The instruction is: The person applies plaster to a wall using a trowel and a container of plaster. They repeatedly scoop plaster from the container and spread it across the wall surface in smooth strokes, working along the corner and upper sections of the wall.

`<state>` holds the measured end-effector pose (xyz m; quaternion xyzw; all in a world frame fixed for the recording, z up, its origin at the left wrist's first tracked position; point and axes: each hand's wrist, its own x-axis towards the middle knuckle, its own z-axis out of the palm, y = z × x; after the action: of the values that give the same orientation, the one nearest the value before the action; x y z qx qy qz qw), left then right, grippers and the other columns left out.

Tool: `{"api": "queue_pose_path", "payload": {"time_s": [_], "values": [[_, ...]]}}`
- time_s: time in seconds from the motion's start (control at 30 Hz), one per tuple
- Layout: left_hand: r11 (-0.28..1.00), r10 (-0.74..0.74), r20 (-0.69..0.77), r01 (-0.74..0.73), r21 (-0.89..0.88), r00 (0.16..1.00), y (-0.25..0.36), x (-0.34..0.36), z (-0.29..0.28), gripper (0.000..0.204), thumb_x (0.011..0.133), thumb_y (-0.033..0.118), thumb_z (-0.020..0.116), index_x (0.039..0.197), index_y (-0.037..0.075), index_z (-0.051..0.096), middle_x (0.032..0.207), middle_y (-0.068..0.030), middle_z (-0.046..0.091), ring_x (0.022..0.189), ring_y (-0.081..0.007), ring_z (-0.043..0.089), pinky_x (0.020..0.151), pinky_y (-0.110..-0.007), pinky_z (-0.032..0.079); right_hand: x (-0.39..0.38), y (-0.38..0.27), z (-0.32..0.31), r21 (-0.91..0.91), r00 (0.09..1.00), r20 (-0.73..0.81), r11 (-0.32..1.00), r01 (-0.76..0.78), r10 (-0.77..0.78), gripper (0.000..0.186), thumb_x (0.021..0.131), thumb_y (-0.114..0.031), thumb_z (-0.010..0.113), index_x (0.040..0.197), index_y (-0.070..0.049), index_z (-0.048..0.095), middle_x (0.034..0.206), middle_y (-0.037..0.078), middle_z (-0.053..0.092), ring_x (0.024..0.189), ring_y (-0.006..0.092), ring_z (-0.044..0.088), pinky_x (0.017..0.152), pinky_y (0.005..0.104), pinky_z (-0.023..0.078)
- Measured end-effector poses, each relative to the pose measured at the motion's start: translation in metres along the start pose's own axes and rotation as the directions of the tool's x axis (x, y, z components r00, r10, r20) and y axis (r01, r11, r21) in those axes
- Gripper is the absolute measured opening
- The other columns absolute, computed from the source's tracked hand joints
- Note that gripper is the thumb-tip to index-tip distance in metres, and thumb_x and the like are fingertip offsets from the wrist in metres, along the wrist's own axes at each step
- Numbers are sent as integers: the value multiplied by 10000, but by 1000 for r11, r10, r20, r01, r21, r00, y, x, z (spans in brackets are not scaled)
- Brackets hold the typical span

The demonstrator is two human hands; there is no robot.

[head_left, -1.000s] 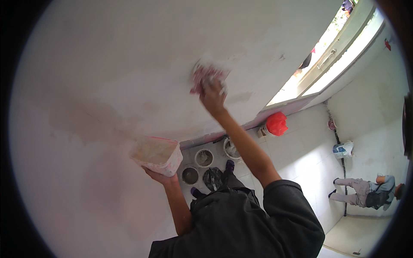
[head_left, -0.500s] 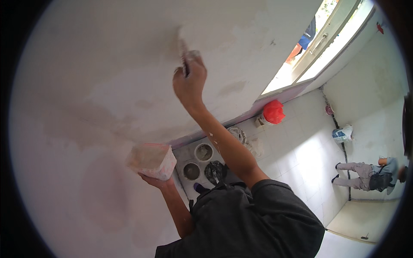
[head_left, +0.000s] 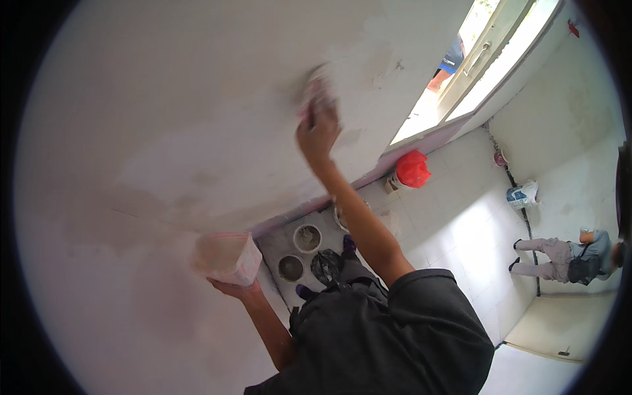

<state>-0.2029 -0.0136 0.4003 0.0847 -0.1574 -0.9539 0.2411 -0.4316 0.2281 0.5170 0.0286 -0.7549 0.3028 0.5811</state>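
Note:
My left hand (head_left: 236, 288) supports a boxy, pink-and-white tub (head_left: 245, 261) from beneath, its fingers against the base. The tub is tilted, and its beige upper face is toward the wall. Higher up, my right hand (head_left: 319, 136) is closed round a putty-smeared scraper (head_left: 317, 89), blurred by motion. The scraper's blade is at the pale wall (head_left: 217, 85), which has damp-looking beige patches. White specks dot my right forearm.
Below are two round buckets of grey mix (head_left: 307, 238) and a black plastic bag (head_left: 326, 264) by my feet. A red bag (head_left: 413, 169) tops a container under the doorway. Outside stands someone; another person (head_left: 573, 259) is at the right. A white sack (head_left: 522, 195) leans nearby.
My right hand has swept the scraper rightward and slightly down along the wall. My left hand and tub have dropped slightly. My second foot now shows beside the black bag.

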Motion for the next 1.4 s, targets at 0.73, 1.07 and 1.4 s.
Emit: {"api": "queue_pose_path", "payload": {"time_s": [0.73, 1.07, 1.4], "values": [[996, -22, 3, 22, 88, 1000, -11, -2, 33, 484, 940, 437, 389, 1311, 126, 404, 1295, -53, 467, 1202, -265, 451, 996, -452, 395, 38, 7, -50, 135, 1000, -4, 991, -9, 10, 199, 713, 65, 463, 876, 61, 577, 781, 128, 522, 700, 241, 506, 652, 321, 427], [998, -65, 5, 65, -2, 998, -15, -5, 22, 484, 943, 429, 387, 1313, 118, 404, 1307, -51, 463, 1211, -261, 444, 999, -446, 392, 0, -29, -21, 42, 970, 225, 994, -102, 90, 316, 791, -34, 553, 1101, 13, 593, 1037, 244, 580, 1020, 375, 542, 910, 417, 425], [998, -52, -83, 56, 43, 995, -22, -20, 43, 520, 938, 474, 364, 1345, 151, 377, 1350, -54, 428, 1228, -278, 430, 1007, -471, 381, 80, 48, -52, 674, 633, 254, 335, -658, 731, 307, 860, -48, 473, 1155, 14, 533, 981, 43, 572, 812, 116, 545, 666, 245, 449]]}}
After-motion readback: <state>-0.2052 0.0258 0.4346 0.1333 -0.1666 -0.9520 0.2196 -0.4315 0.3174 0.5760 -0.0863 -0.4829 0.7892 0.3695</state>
